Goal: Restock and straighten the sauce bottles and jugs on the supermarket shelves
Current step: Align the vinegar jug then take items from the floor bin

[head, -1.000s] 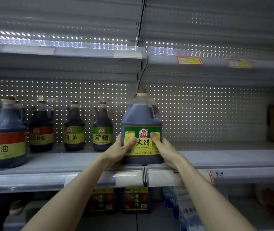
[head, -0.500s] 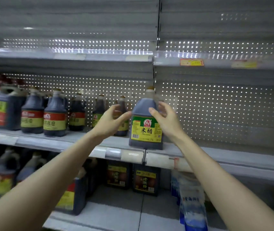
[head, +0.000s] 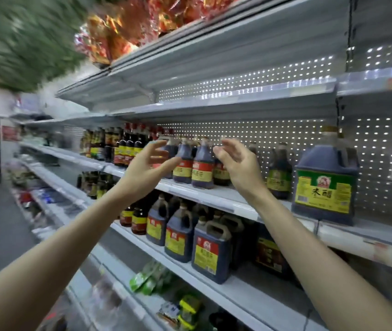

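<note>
Rice-vinegar jug [head: 325, 187] is standing upright at three o'clock on the middle shelf [head: 378, 232], its long axis running vertical, cap pointing to twelve and green label facing the aisle, so this placement is looking finished. Both hands are hovering empty well off at its nine o'clock, left hand [head: 146, 163] and right hand [head: 236, 161] with fingers apart and loosely curved, before the red-labelled soy sauce jugs [head: 202, 168], which are probably awaiting straightening.

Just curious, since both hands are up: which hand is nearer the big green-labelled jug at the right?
Right. The right hand is raised left of the jug, apart from it; the left hand is farther left.
</note>
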`<state>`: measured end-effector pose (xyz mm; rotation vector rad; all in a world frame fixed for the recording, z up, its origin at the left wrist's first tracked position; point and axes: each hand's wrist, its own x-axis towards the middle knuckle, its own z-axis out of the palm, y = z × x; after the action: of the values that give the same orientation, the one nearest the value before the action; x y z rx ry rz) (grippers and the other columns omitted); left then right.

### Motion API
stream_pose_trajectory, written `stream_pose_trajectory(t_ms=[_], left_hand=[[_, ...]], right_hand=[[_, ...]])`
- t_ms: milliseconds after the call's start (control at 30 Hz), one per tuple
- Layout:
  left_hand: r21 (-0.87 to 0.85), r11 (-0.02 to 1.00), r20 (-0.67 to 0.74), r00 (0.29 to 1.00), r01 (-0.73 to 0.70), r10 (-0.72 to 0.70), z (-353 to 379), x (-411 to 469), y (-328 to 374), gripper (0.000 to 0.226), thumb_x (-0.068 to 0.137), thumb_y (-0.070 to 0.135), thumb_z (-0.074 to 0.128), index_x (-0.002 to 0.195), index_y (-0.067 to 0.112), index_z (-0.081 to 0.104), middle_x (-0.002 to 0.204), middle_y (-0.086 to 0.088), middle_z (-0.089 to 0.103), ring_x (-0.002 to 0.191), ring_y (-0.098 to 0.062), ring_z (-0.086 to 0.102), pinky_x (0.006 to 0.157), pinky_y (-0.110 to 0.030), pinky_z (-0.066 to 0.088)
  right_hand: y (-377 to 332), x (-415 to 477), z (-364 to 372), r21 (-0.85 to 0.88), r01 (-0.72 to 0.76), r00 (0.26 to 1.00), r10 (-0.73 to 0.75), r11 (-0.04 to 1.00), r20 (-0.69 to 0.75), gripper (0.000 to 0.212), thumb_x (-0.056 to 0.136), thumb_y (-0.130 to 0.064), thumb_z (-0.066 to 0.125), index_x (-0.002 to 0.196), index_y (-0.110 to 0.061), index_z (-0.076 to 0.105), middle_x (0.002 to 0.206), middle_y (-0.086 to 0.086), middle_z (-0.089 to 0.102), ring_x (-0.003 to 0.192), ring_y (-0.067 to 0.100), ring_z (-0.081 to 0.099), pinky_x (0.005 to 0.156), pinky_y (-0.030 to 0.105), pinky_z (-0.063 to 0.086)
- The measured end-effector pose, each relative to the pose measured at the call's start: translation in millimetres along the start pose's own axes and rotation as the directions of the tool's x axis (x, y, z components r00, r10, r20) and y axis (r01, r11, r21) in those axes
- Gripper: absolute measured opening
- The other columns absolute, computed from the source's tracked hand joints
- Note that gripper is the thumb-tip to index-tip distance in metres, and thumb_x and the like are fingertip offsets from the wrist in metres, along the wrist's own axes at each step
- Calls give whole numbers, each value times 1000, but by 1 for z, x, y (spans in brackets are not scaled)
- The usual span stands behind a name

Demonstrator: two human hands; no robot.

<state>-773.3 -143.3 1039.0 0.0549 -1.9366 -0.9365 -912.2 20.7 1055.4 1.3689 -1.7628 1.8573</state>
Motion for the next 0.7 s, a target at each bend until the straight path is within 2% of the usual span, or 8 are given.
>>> stream_pose_trajectory(t_ms=[67,167,200,300,500,567,633,700], left_hand=[[54,998,-60,998,11,-7,-33,-6,-8,57,84,38,69,133,16,49,117,-5,62,101,-6,61,86,-21,49],[125,991,-139,990,40,-22,-82,-16,-22,54,85,31,67,133,14,49,114,-3,63,104,-9,61,85,-20,49],[143,988,-161,987,51,-27,-102,-19,-29,54,84,33,67,132,15,50,113,-1,63,105,-10,60,83,-17,49],[170,983,-177,983,74,-43,-148,-25,-50,61,81,44,65,134,18,48,116,-1,62,109,-11,59,79,-14,49],[221,970,-222,974,102,-52,-261,-26,-111,64,76,48,63,133,21,48,108,14,60,95,9,58,70,-3,44],[216,970,-223,973,114,-64,-297,-24,-134,64,77,51,66,131,23,48,107,11,62,96,7,59,78,-12,49],[209,969,-220,972,130,-83,-328,-19,-156,68,74,61,71,128,25,49,110,6,63,101,-1,60,86,-31,54],[220,966,-203,975,133,-88,-359,-11,-175,73,72,64,71,129,24,49,112,4,62,104,-6,60,88,-37,54]], right_hand=[[0,5,33,64,-6,999,3,998,55,32,93,-23,63,122,-11,58,109,-6,64,110,10,60,84,14,49],[-1,13,88,114,2,994,-15,993,111,33,92,-29,64,121,-13,59,116,0,65,113,14,60,97,32,50],[-2,17,111,129,10,990,-28,992,136,35,92,-29,63,122,-13,59,119,1,65,113,14,59,96,32,51],[-9,21,163,150,37,979,-66,988,194,41,94,-29,60,130,-10,55,117,-2,62,108,8,58,84,13,48],[-13,34,299,180,32,969,-74,983,235,41,93,-33,61,128,-13,55,106,-8,61,104,7,59,84,16,47],[-15,39,339,183,35,966,-80,982,244,43,93,-34,61,130,-13,54,109,-6,61,104,8,59,81,13,47],[-15,45,373,182,42,967,-86,982,240,44,92,-35,61,130,-13,54,108,-8,61,102,5,59,84,15,47],[-12,54,411,178,38,972,-78,983,223,43,93,-37,61,129,-16,54,108,-9,62,102,3,58,84,17,49]])
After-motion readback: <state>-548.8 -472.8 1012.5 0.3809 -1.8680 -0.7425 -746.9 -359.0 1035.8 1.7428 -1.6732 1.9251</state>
